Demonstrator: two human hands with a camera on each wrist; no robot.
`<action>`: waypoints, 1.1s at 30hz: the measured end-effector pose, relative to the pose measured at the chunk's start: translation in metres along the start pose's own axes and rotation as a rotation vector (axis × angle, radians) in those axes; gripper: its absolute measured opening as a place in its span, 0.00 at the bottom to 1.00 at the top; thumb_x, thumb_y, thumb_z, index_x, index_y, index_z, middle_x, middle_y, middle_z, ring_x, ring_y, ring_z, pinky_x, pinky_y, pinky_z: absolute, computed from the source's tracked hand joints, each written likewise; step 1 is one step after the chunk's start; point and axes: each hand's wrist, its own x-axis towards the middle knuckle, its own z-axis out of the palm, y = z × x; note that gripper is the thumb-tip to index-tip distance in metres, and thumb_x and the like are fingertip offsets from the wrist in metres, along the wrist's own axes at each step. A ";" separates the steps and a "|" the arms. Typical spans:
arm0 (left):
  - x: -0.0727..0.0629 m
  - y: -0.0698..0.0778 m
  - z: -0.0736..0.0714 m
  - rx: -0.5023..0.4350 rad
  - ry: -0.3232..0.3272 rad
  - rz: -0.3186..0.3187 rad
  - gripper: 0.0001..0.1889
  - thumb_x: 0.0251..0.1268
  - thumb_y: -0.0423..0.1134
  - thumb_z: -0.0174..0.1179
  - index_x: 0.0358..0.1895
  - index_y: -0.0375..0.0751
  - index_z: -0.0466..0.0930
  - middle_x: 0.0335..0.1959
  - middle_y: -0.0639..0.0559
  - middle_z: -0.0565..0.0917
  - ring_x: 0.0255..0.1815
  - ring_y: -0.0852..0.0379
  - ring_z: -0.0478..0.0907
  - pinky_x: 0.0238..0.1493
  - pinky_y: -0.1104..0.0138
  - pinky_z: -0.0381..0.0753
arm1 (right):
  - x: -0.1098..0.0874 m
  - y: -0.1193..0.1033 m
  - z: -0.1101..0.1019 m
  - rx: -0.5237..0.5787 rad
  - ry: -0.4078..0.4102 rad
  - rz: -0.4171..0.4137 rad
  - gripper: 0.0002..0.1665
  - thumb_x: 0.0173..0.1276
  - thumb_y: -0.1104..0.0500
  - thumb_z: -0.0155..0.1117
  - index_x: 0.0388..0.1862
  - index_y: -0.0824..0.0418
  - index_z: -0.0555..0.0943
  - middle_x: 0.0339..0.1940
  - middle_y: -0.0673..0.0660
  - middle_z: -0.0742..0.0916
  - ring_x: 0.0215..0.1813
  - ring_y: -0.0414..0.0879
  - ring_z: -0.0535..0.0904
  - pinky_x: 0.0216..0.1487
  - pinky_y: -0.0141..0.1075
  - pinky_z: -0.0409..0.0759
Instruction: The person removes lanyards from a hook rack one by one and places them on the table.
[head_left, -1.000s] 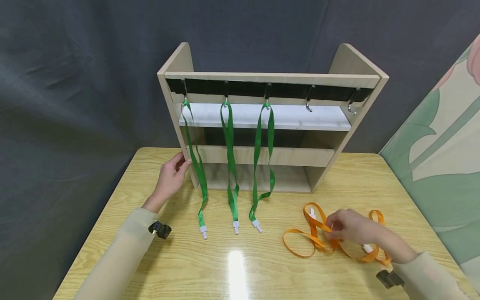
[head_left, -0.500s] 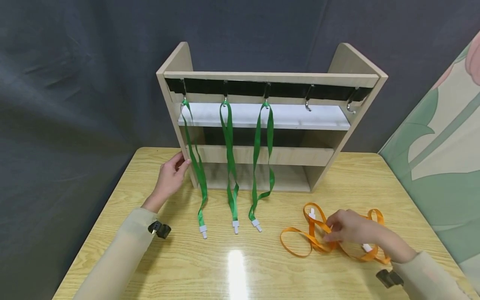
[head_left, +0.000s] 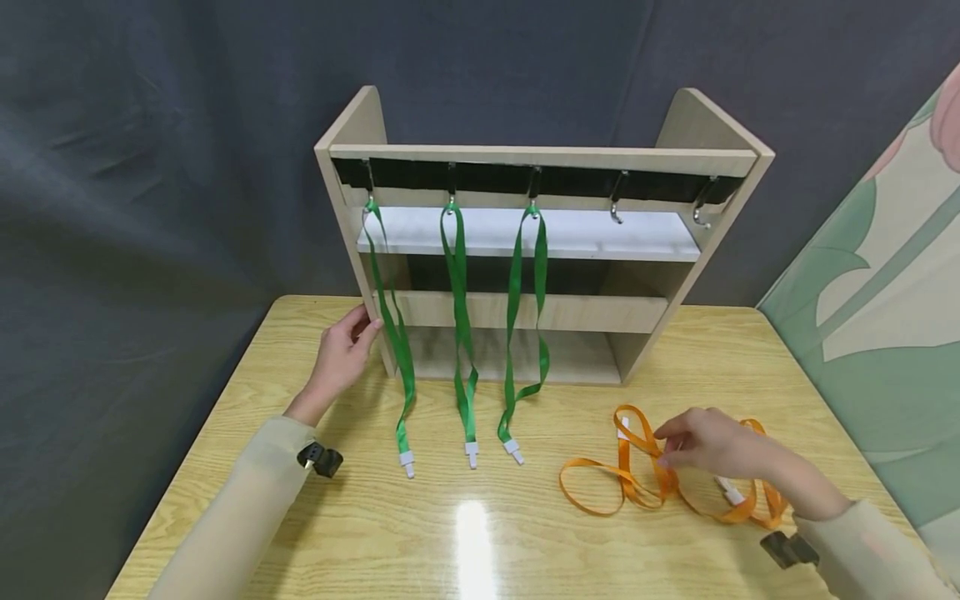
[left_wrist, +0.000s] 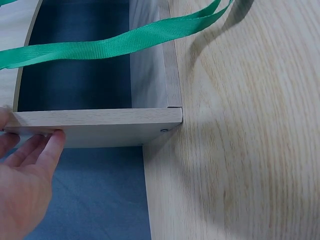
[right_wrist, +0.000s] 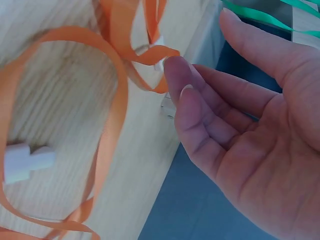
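Note:
At the left side panel of a wooden rack (head_left: 607, 310), my left hand (head_left: 345, 350) pinches the panel's front edge between thumb and fingers. Three green lanyards (head_left: 460, 287) with white clips hang from hooks on the rack's upper rail. My right hand (head_left: 712, 442) is over the orange lanyards (right_wrist: 121, 85) on the table, thumb spread apart from the fingers. In the right wrist view its fingertips are right at an orange strap, with nothing gripped. A white clip (head_left: 731, 492) lies among the orange loops, partly behind the wrist.
Two bare metal hooks (head_left: 616, 210) are on the right of the black strip. A white shelf (head_left: 585, 233) lies behind the lanyards. Dark cloth (head_left: 187, 167) hangs behind the wooden table (head_left: 360, 533), and a floral cloth (head_left: 885, 333) is at the right.
My right hand's fingers have come off the orange lanyard, and the hand has risen slightly. The left orange loop has shifted a little left. My left hand stays at the panel.

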 end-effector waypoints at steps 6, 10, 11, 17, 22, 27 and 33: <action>0.000 -0.001 0.000 0.005 0.001 0.002 0.20 0.75 0.40 0.50 0.64 0.36 0.71 0.52 0.40 0.80 0.50 0.48 0.78 0.45 0.56 0.78 | 0.003 -0.006 -0.008 -0.006 0.015 0.001 0.30 0.59 0.51 0.71 0.48 0.75 0.80 0.31 0.43 0.83 0.33 0.37 0.78 0.33 0.33 0.78; 0.000 -0.001 0.000 0.007 0.001 -0.005 0.20 0.75 0.41 0.50 0.65 0.36 0.71 0.51 0.39 0.80 0.50 0.48 0.78 0.45 0.55 0.78 | 0.006 -0.012 -0.015 -0.004 0.026 -0.001 0.31 0.59 0.49 0.71 0.50 0.74 0.80 0.33 0.45 0.84 0.35 0.38 0.79 0.34 0.33 0.78; 0.000 0.000 0.000 0.005 0.001 -0.006 0.20 0.75 0.41 0.50 0.64 0.36 0.71 0.51 0.39 0.80 0.49 0.48 0.78 0.45 0.55 0.78 | 0.006 -0.014 -0.016 -0.003 0.033 -0.006 0.31 0.60 0.49 0.71 0.50 0.74 0.80 0.33 0.45 0.84 0.35 0.39 0.79 0.33 0.33 0.78; 0.000 0.001 0.000 -0.004 0.002 -0.001 0.20 0.75 0.40 0.50 0.64 0.35 0.71 0.51 0.39 0.80 0.49 0.48 0.79 0.44 0.55 0.78 | 0.012 -0.022 -0.022 0.044 0.059 -0.050 0.29 0.63 0.51 0.68 0.54 0.73 0.78 0.33 0.46 0.83 0.33 0.39 0.79 0.32 0.34 0.78; 0.000 0.002 0.001 -0.007 0.001 0.003 0.20 0.75 0.40 0.50 0.65 0.36 0.70 0.51 0.39 0.80 0.49 0.49 0.79 0.44 0.56 0.78 | 0.016 -0.032 -0.026 0.074 0.082 -0.091 0.25 0.64 0.55 0.68 0.54 0.70 0.78 0.34 0.47 0.83 0.34 0.40 0.79 0.32 0.33 0.78; 0.000 0.003 0.000 -0.009 0.001 0.001 0.20 0.75 0.40 0.50 0.65 0.35 0.70 0.51 0.39 0.80 0.48 0.49 0.79 0.43 0.56 0.78 | 0.019 -0.039 -0.027 0.117 0.099 -0.100 0.23 0.66 0.56 0.67 0.54 0.69 0.77 0.34 0.49 0.83 0.34 0.42 0.79 0.33 0.34 0.78; 0.000 0.002 0.000 -0.007 0.001 -0.001 0.20 0.75 0.40 0.50 0.65 0.35 0.71 0.50 0.40 0.80 0.48 0.49 0.79 0.43 0.56 0.78 | 0.021 -0.046 -0.030 0.118 0.114 -0.146 0.23 0.67 0.56 0.66 0.55 0.69 0.77 0.35 0.49 0.83 0.35 0.43 0.80 0.35 0.34 0.78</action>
